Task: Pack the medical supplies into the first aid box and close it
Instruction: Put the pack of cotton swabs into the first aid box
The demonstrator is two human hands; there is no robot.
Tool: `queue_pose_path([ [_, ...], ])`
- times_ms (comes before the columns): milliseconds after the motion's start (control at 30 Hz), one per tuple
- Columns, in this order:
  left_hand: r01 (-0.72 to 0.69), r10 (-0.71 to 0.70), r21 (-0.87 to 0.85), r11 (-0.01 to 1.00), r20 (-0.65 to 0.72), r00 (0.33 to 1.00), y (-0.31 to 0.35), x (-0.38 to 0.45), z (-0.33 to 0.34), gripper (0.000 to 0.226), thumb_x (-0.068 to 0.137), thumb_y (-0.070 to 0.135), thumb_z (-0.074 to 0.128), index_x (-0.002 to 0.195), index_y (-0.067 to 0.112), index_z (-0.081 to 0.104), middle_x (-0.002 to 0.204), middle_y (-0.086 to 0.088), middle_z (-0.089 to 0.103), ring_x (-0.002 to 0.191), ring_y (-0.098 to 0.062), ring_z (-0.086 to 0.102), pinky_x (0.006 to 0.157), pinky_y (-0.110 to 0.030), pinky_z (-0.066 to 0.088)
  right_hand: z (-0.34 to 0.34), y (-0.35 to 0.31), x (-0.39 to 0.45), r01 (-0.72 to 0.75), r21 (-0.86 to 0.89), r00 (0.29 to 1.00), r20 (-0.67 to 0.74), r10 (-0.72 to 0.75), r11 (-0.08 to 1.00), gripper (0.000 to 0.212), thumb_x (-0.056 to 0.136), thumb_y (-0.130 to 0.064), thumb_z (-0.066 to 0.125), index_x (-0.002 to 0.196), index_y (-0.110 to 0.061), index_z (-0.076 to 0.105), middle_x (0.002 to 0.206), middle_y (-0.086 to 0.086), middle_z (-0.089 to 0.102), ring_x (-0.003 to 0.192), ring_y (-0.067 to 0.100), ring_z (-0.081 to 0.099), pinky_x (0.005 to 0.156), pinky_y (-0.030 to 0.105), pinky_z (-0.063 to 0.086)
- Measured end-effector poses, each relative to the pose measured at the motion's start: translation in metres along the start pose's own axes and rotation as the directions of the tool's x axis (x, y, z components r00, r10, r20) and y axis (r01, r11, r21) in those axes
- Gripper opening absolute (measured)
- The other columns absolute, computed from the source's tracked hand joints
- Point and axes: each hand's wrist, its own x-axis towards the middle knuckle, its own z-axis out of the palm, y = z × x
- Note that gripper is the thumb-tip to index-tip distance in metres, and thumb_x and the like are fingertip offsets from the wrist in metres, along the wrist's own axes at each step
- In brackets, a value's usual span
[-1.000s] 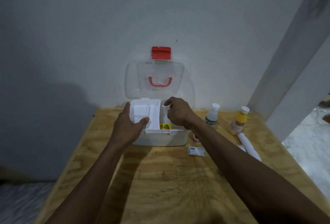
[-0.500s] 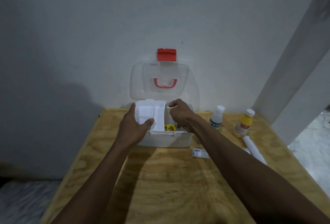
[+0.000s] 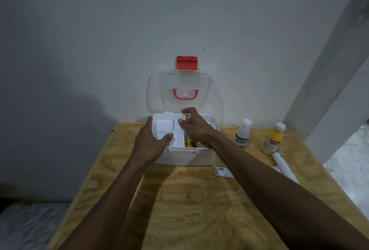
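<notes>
A: Box?
B: First aid box (image 3: pixel 185 157) frame centre on bench (image 3: pixel 189 200), lid (image 3: pixel 183 92) up.
A: Fingers?
B: Left hand (image 3: pixel 148 146) grasping inner tray (image 3: pixel 169 132); right hand (image 3: pixel 196 128) pinching its far edge.

Plywood table (image 3: pixel 179 209): box (image 3: pixel 185 157), 2 bottles (image 3: pixel 242 135)

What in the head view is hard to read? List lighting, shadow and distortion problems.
Head view: dim, bluish light; a large shadow darkens the wall at left; the clear lid nearly vanishes against it; wide-angle bending slants the pillar; the small packet has unreadable print.
</notes>
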Motion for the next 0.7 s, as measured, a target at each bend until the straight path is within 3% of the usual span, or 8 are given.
queue_pose_path([
  [100, 0.02, -0.02, 0.016, 1.0, 0.004, 1.0, -0.0024, 0.0013, 0.0, 0.072, 0.08, 0.043, 0.071, 0.142, 0.028, 0.037, 0.139, 0.0, 0.052, 0.121, -0.025, 0.052, 0.096, -0.042, 0.049, 0.0012, 0.0006, 0.0006, 0.029, -0.021, 1.0, 0.002, -0.029, 0.999, 0.044, 0.101, -0.024, 0.05, 0.141, -0.021, 0.032, 0.117, 0.011, 0.057, 0.105, 0.023, 0.056, 0.092, 0.034, 0.048],
  [233, 0.056, -0.057, 0.033, 0.998, 0.018, 0.998, -0.0029, 0.0011, -0.0005, 0.082, 0.077, 0.051, 0.07, 0.146, 0.027, 0.032, 0.145, -0.001, 0.048, 0.125, -0.027, 0.05, 0.1, -0.048, 0.048, 0.0017, 0.0022, 0.0008, 0.068, -0.041, 0.998, 0.005, -0.068, 0.997, 0.045, 0.101, -0.024, 0.05, 0.143, -0.02, 0.034, 0.113, 0.011, 0.057, 0.099, 0.02, 0.055, 0.087, 0.031, 0.045],
  [433, 0.031, -0.032, 0.026, 0.999, 0.005, 0.999, -0.0017, 0.0015, 0.0002, 0.07, 0.081, 0.042, 0.072, 0.14, 0.027, 0.038, 0.138, -0.002, 0.053, 0.118, -0.024, 0.052, 0.094, -0.04, 0.048, 0.001, 0.0023, 0.0012, 0.088, -0.03, 0.996, 0.022, -0.088, 0.996, 0.046, 0.101, -0.022, 0.049, 0.145, -0.019, 0.034, 0.102, 0.001, 0.051, 0.096, 0.019, 0.054, 0.084, 0.029, 0.045],
  [533, 0.04, -0.04, 0.039, 0.998, 0.006, 0.999, -0.0011, 0.0016, 0.0003, 0.077, 0.08, 0.045, 0.071, 0.145, 0.026, 0.034, 0.143, -0.002, 0.049, 0.123, -0.026, 0.05, 0.098, -0.043, 0.047, 0.0014, 0.0036, 0.0008, 0.082, -0.022, 0.996, 0.028, -0.081, 0.996, 0.046, 0.101, -0.022, 0.05, 0.144, -0.019, 0.034, 0.088, -0.008, 0.048, 0.088, 0.015, 0.053, 0.081, 0.029, 0.044],
  [700, 0.024, -0.025, 0.032, 0.999, 0.009, 1.0, -0.0011, 0.0018, -0.0001, 0.066, 0.08, 0.044, 0.072, 0.136, 0.029, 0.039, 0.134, 0.001, 0.054, 0.113, -0.022, 0.053, 0.091, -0.039, 0.049, 0.0003, 0.0018, 0.0024, 0.074, -0.031, 0.997, 0.026, -0.073, 0.997, 0.046, 0.101, -0.022, 0.049, 0.145, -0.019, 0.033, 0.119, 0.013, 0.057, 0.101, 0.02, 0.056, 0.09, 0.032, 0.047],
])
